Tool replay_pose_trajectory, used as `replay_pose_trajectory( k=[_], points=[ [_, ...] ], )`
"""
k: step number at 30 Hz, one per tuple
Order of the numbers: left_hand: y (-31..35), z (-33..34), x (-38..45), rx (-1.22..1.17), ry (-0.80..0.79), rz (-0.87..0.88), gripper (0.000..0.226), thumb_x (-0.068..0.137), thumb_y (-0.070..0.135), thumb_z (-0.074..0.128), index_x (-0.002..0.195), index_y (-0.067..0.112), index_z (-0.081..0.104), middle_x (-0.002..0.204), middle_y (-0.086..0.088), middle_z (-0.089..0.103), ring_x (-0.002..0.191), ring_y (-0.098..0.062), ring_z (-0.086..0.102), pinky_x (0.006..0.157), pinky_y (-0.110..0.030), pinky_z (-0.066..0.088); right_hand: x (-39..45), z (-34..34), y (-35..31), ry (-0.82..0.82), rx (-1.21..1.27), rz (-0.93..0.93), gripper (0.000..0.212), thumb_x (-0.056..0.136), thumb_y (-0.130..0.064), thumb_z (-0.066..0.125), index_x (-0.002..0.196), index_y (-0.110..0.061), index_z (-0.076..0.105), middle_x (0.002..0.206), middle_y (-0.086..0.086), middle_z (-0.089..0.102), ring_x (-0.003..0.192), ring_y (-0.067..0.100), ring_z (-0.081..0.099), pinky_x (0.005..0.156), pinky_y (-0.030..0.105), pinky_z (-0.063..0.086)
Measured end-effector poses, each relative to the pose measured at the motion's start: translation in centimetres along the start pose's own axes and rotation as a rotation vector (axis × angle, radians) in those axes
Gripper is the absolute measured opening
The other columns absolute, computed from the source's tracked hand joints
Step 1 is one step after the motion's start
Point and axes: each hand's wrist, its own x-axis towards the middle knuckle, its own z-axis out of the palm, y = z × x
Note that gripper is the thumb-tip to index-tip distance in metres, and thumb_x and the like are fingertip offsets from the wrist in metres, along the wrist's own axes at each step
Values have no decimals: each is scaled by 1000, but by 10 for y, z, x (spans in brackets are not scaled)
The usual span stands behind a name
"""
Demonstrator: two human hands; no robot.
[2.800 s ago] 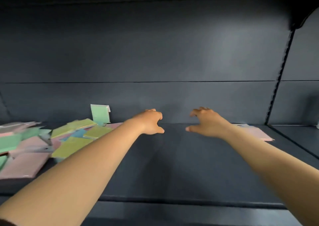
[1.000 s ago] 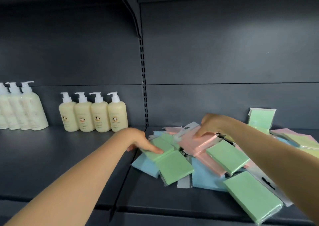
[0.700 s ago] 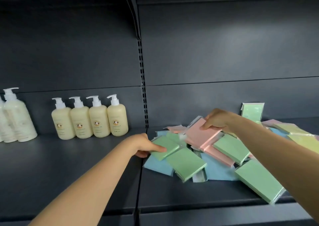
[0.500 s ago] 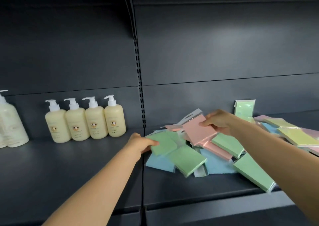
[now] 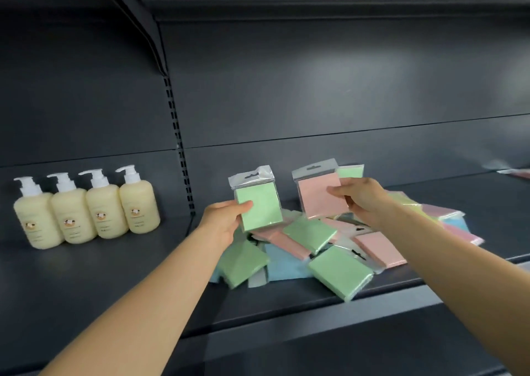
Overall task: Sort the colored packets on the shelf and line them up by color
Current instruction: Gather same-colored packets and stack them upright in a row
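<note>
You had bare shelf (image 5: pixel 109 278) at 8 o'clock before the four pump bottles (image 5: pixel 86 209); the packet heap (image 5: pixel 321 246) blocked 4 o'clock, beyond the upright (image 5: pixel 179 146).

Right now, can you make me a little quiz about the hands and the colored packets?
1. Which color packet does the left hand hold?
2. True or false: the pink packet in the right hand is lifted above the pile.
3. How many pump bottles stand on the shelf?

Key: 1. The green packet. 2. True. 3. Four.
</note>
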Motion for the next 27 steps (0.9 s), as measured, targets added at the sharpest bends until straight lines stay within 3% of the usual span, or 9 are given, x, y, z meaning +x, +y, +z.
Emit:
replay_pose_trajectory(
  k=[4, 7, 10, 14, 16, 20, 23, 27],
  points=[
    [-18, 64, -17, -78, 21, 12, 11, 83, -8, 63, 79, 2, 58, 74, -9, 68, 50, -9, 66, 47, -17, 53, 4, -67, -11, 15, -49, -3, 38, 73, 2, 74, 110, 5, 64, 100, 18, 67, 88, 30, 64, 84, 39, 53],
    [-30, 110, -26, -100, 12, 52, 9, 82, -6, 63, 81, 2, 60, 85, -12, 67, 55, -10, 68, 59, -19, 57, 5, -116, -22, -37, -73, -24, 24, 79, 8, 66, 103, 8, 64, 97, 19, 65, 87, 30, 61, 87, 39, 51],
    [-37, 153, -37, -80, 25, 91, 7, 83, -7, 62, 82, 1, 61, 97, -16, 64, 71, -17, 65, 66, -21, 56, 6, -163, -33, -69, -62, -50, 24, 80, 8, 65, 105, 8, 64, 93, 18, 67, 80, 27, 64, 82, 31, 55],
    [-45, 200, -58, -60, 34, 97, 7, 82, -6, 64, 85, 0, 61, 100, -17, 64, 76, -17, 64, 68, -20, 56, 2, -214, -44, -70, -74, -33, 21, 79, 4, 68, 100, 3, 68, 108, 26, 67, 86, 27, 62, 98, 46, 49],
    [-49, 216, -70, -54, 31, 97, 8, 82, -5, 64, 86, 1, 62, 99, -16, 65, 77, -16, 65, 65, -19, 56, -3, -232, -49, -82, -62, -40, 25, 82, 7, 64, 106, 5, 65, 102, 20, 69, 84, 27, 66, 91, 40, 53],
    [-55, 243, -95, -51, 7, 100, 10, 82, -5, 64, 91, -1, 63, 103, -16, 66, 81, -18, 66, 73, -24, 54, -19, -260, -57, -111, -10, -57, 28, 84, 8, 60, 112, 8, 61, 99, 17, 68, 77, 22, 67, 62, 23, 58],
    [-62, 259, -117, -51, 1, 108, 10, 83, -5, 63, 92, -3, 63, 106, -18, 65, 80, -19, 65, 76, -26, 53, -36, -281, -62, -96, -8, -81, 28, 84, 8, 60, 113, 8, 61, 105, 17, 67, 79, 20, 66, 66, 24, 56],
    [-74, 284, -143, -68, -44, 106, 9, 85, -5, 61, 93, 0, 63, 110, -16, 64, 83, -18, 64, 71, -25, 54, -60, -314, -69, -80, -46, -81, 23, 86, 6, 59, 108, 3, 62, 98, 12, 68, 80, 19, 65, 67, 25, 52]
  ],
)
